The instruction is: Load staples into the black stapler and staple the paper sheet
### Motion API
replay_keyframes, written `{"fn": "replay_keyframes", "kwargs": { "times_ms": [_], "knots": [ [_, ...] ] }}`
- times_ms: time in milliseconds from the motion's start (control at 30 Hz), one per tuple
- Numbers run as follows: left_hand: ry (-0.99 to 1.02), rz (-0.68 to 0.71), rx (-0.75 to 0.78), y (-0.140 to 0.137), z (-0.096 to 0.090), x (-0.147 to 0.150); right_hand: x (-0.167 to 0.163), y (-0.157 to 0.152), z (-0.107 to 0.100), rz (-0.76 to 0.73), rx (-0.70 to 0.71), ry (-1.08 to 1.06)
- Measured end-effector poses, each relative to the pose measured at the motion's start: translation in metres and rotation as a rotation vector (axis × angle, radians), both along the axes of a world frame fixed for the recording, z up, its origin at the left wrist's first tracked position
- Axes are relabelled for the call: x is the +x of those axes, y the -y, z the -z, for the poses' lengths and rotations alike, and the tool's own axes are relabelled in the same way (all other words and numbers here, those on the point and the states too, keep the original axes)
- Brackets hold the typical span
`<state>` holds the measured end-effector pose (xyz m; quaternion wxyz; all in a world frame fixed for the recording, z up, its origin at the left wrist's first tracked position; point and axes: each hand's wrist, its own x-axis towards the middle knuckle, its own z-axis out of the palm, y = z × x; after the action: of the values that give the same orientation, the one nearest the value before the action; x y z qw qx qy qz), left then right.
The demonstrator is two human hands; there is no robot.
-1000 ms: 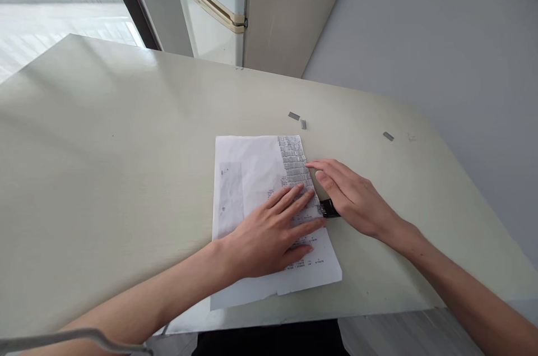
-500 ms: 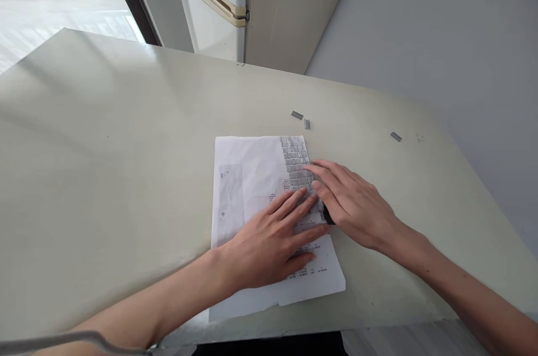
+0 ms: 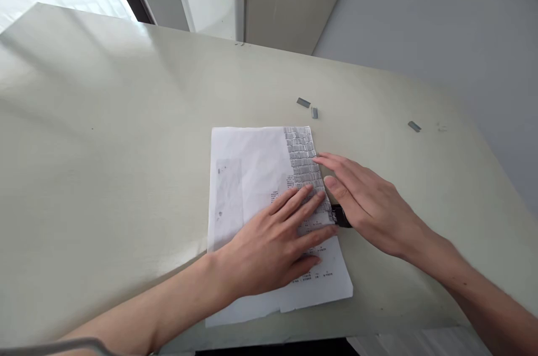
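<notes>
A sheet of white paper (image 3: 260, 146) with some printed text lies on the table. Rows of silvery staples (image 3: 300, 146) cover a band along its right side. My left hand (image 3: 277, 241) lies flat on the lower part of the sheet, fingers spread, hiding some of the text and staples. At the right edge of the paper is my right hand (image 3: 365, 199), fingers stretched out and the fingertips by the staple band. A small black object (image 3: 342, 217), probably a stapler, sticks out at the paper's edge, partly covered by the right palm.
Two short strips of staples (image 3: 303, 102) lie beyond the paper, and another staple strip (image 3: 414, 126) sits farther right. Behind the pale table (image 3: 126, 120) stand a fridge (image 3: 214, 8) and a grey wall (image 3: 420, 14). A thin grey cord (image 3: 75, 345) crosses the lower left.
My right hand has shifted slightly right, away from the paper's edge, and more of the black object shows. My left hand stays on the sheet. The view has tilted down a little.
</notes>
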<state>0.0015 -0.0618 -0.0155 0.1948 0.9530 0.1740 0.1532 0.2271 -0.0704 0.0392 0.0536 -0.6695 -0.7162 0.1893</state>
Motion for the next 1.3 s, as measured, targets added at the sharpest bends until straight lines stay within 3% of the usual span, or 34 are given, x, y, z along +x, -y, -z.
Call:
{"fn": "replay_keyframes", "kwargs": {
  "times_ms": [767, 1300],
  "knots": [
    [-0.017, 0.009, -0.041, -0.001, 0.0, 0.001, 0.001, 0.0, 0.0, -0.012, 0.029, -0.015],
    [-0.022, -0.006, -0.005, -0.003, -0.001, 0.002, -0.022, 0.0, 0.015, -0.064, 0.219, 0.247]
  ]
}}
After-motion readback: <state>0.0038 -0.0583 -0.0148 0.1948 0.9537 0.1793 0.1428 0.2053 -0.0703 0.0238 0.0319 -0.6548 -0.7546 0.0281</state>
